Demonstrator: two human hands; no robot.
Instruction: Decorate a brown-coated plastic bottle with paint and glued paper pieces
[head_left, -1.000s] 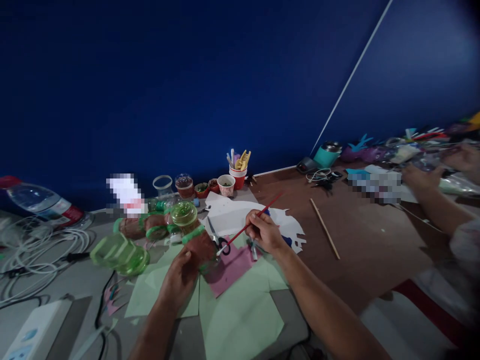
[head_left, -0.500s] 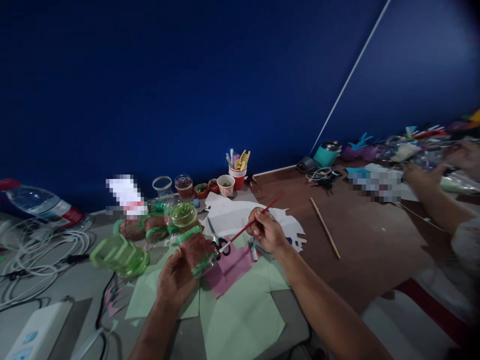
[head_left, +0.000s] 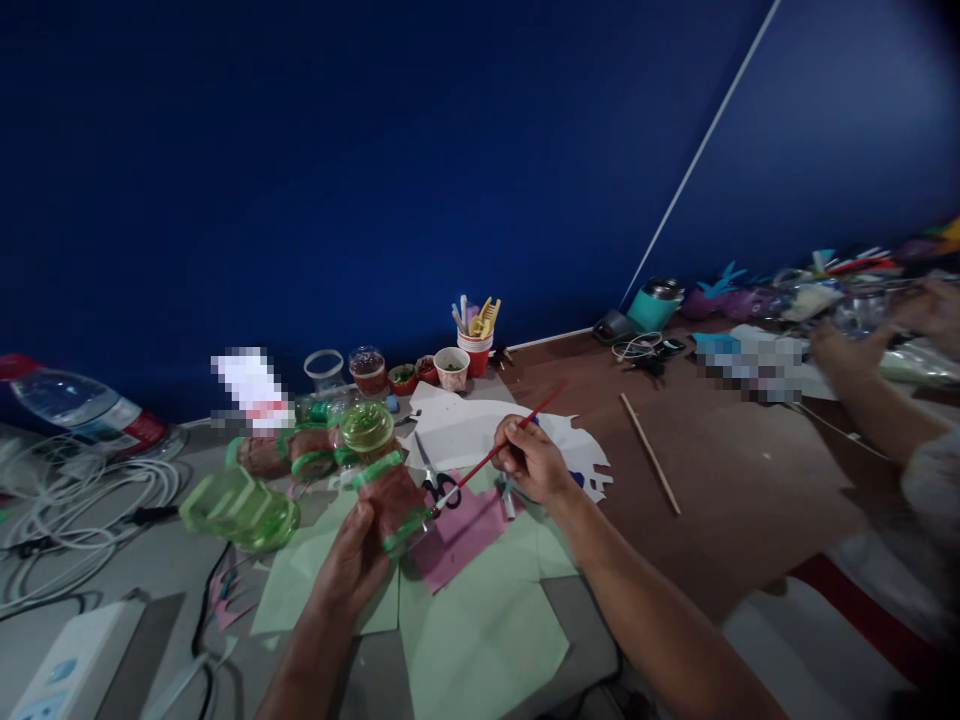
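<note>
My left hand is wrapped round a brown bottle piece with green bands, held just above light green paper sheets. My right hand pinches a red-handled paintbrush; its tip touches the lower end of the bottle piece. A pink sheet and scissors lie under the brush. Other painted bottle pieces and a green plastic bottle part lie to the left.
Small paint cups, a red cup with tools and white cut paper stand behind. Cables and a water bottle are at the left. A wooden stick lies on the brown table. Another person's arms work at the right.
My left hand has tilted the bottle piece slightly and the brush tip has shifted along its lower end. The other person's hands have moved a little.
</note>
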